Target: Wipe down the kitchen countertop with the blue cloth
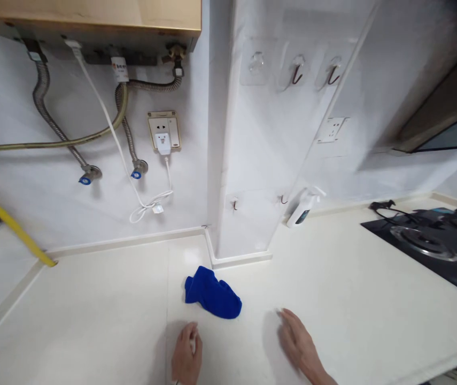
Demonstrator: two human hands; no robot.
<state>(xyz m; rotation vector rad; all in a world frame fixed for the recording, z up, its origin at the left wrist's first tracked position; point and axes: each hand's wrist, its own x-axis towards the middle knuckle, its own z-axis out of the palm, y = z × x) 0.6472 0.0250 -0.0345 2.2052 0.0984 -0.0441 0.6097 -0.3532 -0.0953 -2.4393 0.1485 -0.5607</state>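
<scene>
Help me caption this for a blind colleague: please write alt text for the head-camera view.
A person's left hand and right hand are apart from a crumpled blue cloth lying just beyond them on a cream countertop. Behind, a white spray bottle stands beside a wall pillar, with a black gas hob at right and metal hoses at upper left.

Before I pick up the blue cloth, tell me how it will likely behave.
The blue cloth will probably be floppy, since it lies crumpled in soft folds. It is likely light, as it looks like a small bundle of fabric. Pushed, it should slide or bunch up rather than roll, given its uneven, slumped shape on the counter.
</scene>
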